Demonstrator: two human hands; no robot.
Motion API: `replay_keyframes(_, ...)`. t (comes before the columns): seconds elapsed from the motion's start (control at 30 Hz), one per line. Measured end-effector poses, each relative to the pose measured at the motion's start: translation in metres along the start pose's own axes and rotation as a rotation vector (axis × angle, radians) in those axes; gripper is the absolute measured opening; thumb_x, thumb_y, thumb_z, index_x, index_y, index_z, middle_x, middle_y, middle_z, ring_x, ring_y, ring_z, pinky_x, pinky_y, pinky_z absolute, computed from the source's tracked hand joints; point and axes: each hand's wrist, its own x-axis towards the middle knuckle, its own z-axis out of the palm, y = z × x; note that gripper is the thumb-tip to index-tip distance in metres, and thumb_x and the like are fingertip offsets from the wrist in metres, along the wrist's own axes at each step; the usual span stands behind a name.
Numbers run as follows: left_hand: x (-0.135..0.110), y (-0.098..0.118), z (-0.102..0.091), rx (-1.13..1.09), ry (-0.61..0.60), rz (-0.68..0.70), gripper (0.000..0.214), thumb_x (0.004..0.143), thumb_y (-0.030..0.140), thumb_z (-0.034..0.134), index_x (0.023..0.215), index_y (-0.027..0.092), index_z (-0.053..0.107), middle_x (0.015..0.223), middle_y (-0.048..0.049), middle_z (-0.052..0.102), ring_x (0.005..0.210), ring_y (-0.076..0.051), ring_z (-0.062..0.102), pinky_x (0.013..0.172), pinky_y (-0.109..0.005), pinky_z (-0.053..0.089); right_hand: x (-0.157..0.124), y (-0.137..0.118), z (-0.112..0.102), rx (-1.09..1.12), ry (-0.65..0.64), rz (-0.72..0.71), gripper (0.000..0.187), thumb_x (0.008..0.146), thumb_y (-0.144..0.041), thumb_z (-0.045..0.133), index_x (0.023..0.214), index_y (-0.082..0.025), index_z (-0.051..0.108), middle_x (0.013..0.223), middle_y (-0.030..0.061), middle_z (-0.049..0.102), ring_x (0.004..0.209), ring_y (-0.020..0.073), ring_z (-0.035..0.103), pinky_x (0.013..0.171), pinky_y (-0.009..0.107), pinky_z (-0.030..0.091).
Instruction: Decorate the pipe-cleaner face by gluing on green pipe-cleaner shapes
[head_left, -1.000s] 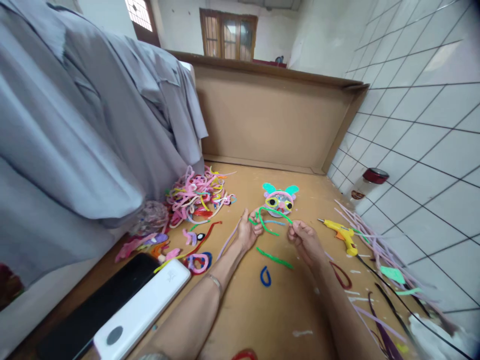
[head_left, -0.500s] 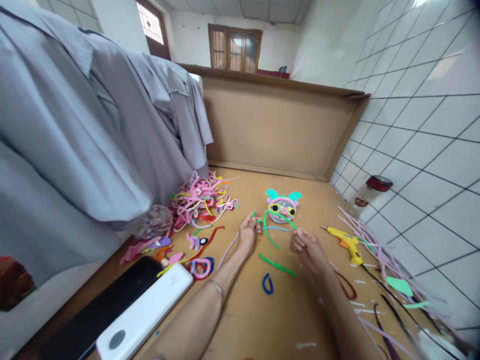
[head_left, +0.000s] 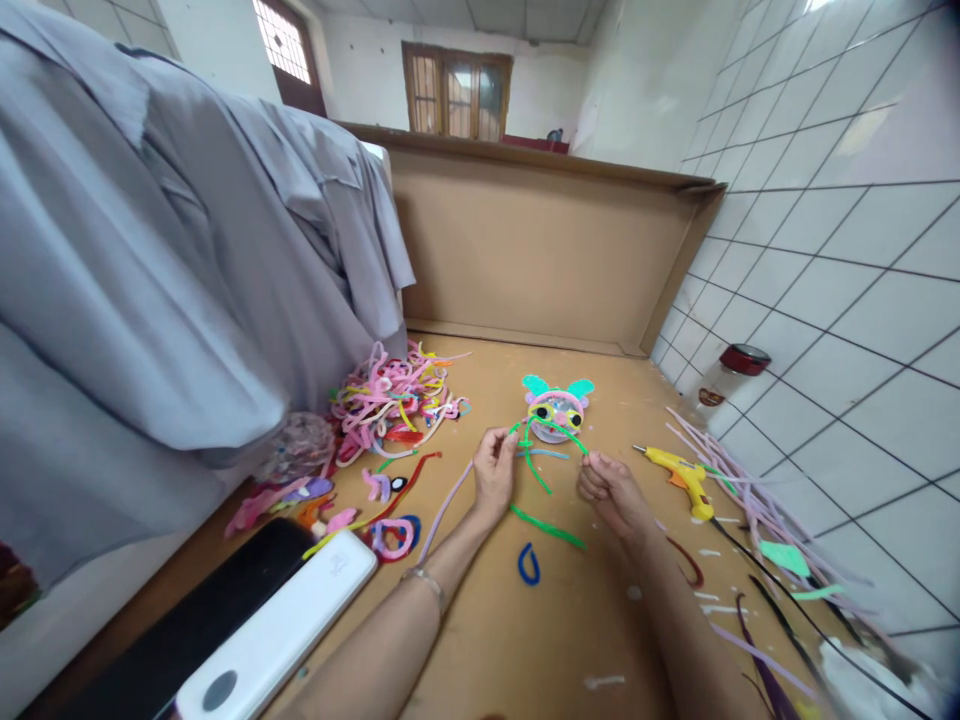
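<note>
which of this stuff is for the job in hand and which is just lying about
Likely for the job:
green fuzzy wire, pinched in left hand and right hand
loose green piece nearby
perhaps the decorated face and yellow glue gun

Probably just lying about:
white device
black device beside it
lidded jar by the tiled wall
</note>
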Motion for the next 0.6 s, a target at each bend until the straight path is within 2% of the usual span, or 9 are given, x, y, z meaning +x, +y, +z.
replay_keyframes(0.1,0.004,-0.006,-0.001,-0.003,0.008,-0.027,0.029,0.076,0.045,0.065,0.077,0.017,0.062,0.081,-0.0039,0.063,0.08,-0.016,0.059,0.076,-0.028,0.046,0.0,0.0,0.0,0.023,0.004,-0.001,0.031,0.072,-0.043,0.076,0.071,-0.018,0.057,0.047,-0.0125,0.02,0.041,0.0037,0.017,0.044,0.021,0.018)
replay_keyframes(0.23,0.007,-0.013,-0.003,0.026,-0.132,-0.103,0.027,0.066,0.042,0.073,0.068,0.016,0.066,0.1,-0.0092,0.067,0.098,-0.022,0.06,0.084,-0.032,0.045,0.001,0.0,-0.001,0.039,0.009,-0.004,0.031,0.071,-0.043,0.077,0.071,-0.018,0.058,0.046,-0.0122,0.021,0.041,0.0039,0.018,0.044,0.021,0.019)
replay_keyframes(0.3,0.005,-0.014,-0.003,0.069,-0.228,-0.161,0.026,0.063,0.041,0.074,0.065,0.016,0.067,0.091,-0.0078,0.069,0.09,-0.021,0.062,0.079,-0.03,0.045,0.0,-0.001,0.0,0.045,0.014,-0.005,0.031,0.071,-0.042,0.077,0.07,-0.018,0.059,0.046,-0.0121,0.021,0.041,0.0039,0.018,0.044,0.021,0.019)
replay_keyframes(0.4,0.002,-0.012,-0.001,0.091,-0.324,-0.293,0.028,0.061,0.042,0.076,0.064,0.015,0.068,0.063,-0.0019,0.065,0.061,-0.014,0.055,0.062,-0.026,0.042,-0.002,-0.005,0.004,0.043,0.015,-0.016,0.029,0.072,-0.042,0.076,0.072,-0.018,0.061,0.047,-0.0113,0.024,0.042,0.0046,0.023,0.045,0.021,0.023)
replay_keyframes(0.47,0.001,-0.01,0.002,0.022,-0.295,-0.334,0.031,0.06,0.044,0.077,0.066,0.015,0.069,0.057,0.0003,0.062,0.053,-0.01,0.049,0.056,-0.023,0.039,-0.004,-0.006,0.008,0.015,0.023,-0.032,0.03,0.071,-0.044,0.077,0.083,-0.019,0.065,0.051,-0.0087,0.036,0.047,0.0063,0.034,0.048,0.021,0.03)
replay_keyframes(0.53,0.002,-0.007,0.003,-0.079,-0.205,-0.328,0.033,0.059,0.044,0.078,0.068,0.014,0.069,0.059,0.0002,0.064,0.053,-0.009,0.049,0.055,-0.022,0.039,-0.004,-0.005,0.012,-0.081,0.046,-0.038,0.038,0.067,-0.043,0.08,0.094,-0.02,0.066,0.063,-0.0044,0.052,0.055,0.0083,0.044,0.052,0.022,0.036)
replay_keyframes(0.6,0.005,-0.005,0.004,-0.151,-0.109,-0.315,0.034,0.058,0.044,0.079,0.069,0.014,0.069,0.062,-0.0006,0.065,0.055,-0.009,0.051,0.055,-0.021,0.041,-0.004,-0.001,0.015,-0.228,0.065,-0.02,0.044,0.063,-0.043,0.082,0.099,-0.02,0.067,0.072,-0.0014,0.061,0.06,0.0095,0.049,0.054,0.023,0.038)
